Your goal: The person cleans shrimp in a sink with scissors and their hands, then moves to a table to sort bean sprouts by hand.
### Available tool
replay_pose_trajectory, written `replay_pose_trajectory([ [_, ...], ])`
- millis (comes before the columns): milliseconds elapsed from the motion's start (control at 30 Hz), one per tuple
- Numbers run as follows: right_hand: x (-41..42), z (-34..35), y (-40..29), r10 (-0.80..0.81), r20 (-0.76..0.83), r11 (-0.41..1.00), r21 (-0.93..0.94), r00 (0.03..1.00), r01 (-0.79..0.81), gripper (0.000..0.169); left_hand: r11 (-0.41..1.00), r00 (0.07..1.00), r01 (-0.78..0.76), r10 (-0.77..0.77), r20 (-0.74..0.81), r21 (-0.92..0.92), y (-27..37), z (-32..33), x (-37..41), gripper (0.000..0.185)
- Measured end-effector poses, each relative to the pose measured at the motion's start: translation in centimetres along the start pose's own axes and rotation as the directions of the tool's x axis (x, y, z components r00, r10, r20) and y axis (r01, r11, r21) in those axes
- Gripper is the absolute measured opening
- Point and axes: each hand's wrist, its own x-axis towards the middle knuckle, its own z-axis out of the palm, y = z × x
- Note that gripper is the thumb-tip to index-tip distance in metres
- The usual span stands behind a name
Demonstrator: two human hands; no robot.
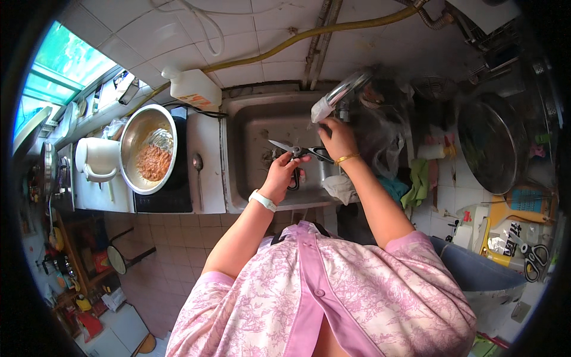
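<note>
My left hand [280, 173] is over the sink, shut on a pair of kitchen scissors [298, 151] near the pivot. One pale blade points left, and the black handles spread apart to the right and downward. Just below the tip of the chrome faucet [345, 91], which has white material wrapped around its end, is my right hand [340, 139]. Its thumb and forefinger are apart with nothing seen between them; whether they touch the spout is unclear. Dark scraps lie on the floor of the stainless steel sink [250, 120]. A pale cloth [340, 188] hangs at its front edge.
Left of the sink, a metal bowl [126, 174] of pinkish meat pieces rests on a black cooktop [185, 178], beside a white pitcher [96, 154]. A spoon [198, 172] lies nearby. A white jug [196, 89] stands behind. A large pan lid [488, 143] is at right.
</note>
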Motion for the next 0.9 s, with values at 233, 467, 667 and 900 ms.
replay_pose_trajectory([
  [233,0.7,1.8,0.4,0.176,0.722,0.611,0.453,0.669,-0.649,0.031,0.983,0.997,0.013,-0.027,0.075,0.185,2.0,-1.5,-0.2,0.023],
  [467,2.4,3.1,1.7,0.013,0.863,0.384,0.462,0.504,-0.8,0.028,0.962,0.975,0.028,-0.086,0.203,0.273,2.8,-3.6,1.0,0.029],
  [667,3.0,3.7,1.3,0.169,0.759,0.393,0.534,0.629,-0.749,0.024,0.975,0.978,0.022,-0.066,0.195,0.221,3.3,-3.2,1.5,0.031],
  [900,3.5,4.0,2.0,0.349,0.695,0.173,0.611,0.628,-0.772,0.026,0.958,0.985,0.009,-0.057,0.16,0.287,3.9,-3.2,1.3,0.029],
])
